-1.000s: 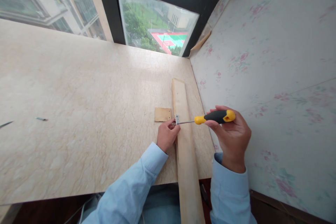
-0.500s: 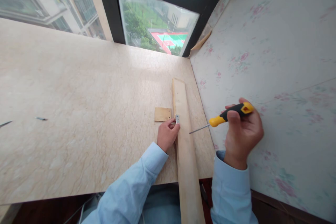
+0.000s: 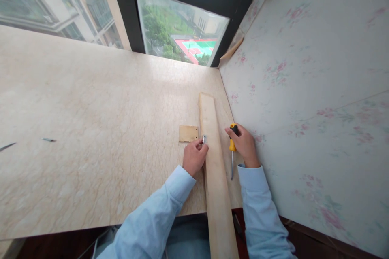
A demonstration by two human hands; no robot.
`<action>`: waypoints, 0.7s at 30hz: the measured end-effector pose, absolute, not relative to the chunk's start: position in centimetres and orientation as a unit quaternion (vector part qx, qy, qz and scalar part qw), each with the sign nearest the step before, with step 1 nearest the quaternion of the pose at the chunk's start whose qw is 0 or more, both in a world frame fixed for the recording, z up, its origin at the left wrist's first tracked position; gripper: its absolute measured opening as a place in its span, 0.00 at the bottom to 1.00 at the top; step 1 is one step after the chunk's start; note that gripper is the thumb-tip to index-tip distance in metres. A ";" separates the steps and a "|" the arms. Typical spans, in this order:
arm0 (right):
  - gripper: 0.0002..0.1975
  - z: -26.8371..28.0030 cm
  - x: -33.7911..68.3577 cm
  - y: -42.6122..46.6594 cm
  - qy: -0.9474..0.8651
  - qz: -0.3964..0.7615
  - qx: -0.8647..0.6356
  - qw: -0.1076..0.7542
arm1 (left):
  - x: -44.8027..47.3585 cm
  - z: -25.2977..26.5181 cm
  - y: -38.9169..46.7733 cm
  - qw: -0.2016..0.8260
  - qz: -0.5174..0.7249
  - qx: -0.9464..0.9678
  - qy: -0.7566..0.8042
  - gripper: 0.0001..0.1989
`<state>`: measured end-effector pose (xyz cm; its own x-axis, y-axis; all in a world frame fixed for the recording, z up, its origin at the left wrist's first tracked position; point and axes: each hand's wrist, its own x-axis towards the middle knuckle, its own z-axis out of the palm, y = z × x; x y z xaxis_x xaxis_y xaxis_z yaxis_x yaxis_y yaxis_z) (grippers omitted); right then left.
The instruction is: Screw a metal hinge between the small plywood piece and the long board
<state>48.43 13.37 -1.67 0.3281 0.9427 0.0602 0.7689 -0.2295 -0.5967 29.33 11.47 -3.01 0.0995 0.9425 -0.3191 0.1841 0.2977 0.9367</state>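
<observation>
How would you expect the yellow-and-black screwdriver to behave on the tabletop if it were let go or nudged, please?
The screwdriver would probably roll, since its handle looks rounded and the marble-pattern tabletop looks smooth. It seems stiff and handle-heavy, given the thin metal shaft. The right hand rests on its handle.

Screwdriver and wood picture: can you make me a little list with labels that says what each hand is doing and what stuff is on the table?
left hand: fingertips at the small metal bracket on the long wooden plank
right hand: resting on the screwdriver, which lies on the table beside the plank, shaft toward the person
small wood piece: flat on the table, just left of the bracket
far left of table: a small loose metal piece, too small to identify
background: window ahead, flowered wall on the right
</observation>
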 end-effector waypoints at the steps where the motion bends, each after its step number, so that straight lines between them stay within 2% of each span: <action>1: 0.21 -1.9 48.5 13.5 -0.558 0.155 -0.770 0.267 | 29.3 -3.0 11.5 0.559 0.340 0.488 0.578 0.13; 10: 0.17 -3.9 48.8 14.5 -0.592 0.107 -0.777 0.186 | 29.2 -3.7 11.4 0.540 0.347 0.513 0.569 0.12; 15: 0.18 -3.4 48.3 14.4 -0.591 0.100 -0.792 0.118 | 29.1 -4.7 11.1 0.489 0.345 0.572 0.560 0.14; 18: 0.20 -2.8 47.8 14.0 -0.579 0.096 -0.803 0.108 | 29.3 -5.0 11.0 0.462 0.344 0.594 0.562 0.14; 21: 0.24 -2.2 46.9 13.0 -0.582 0.079 -0.797 0.138 | 29.4 -5.1 10.8 0.437 0.335 0.611 0.569 0.13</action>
<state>46.88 13.03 -2.18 0.3089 0.9505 0.0338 0.9069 -0.2836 -0.3116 29.42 10.81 -5.14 0.1284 0.9878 -0.0882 0.4021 0.0294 0.9151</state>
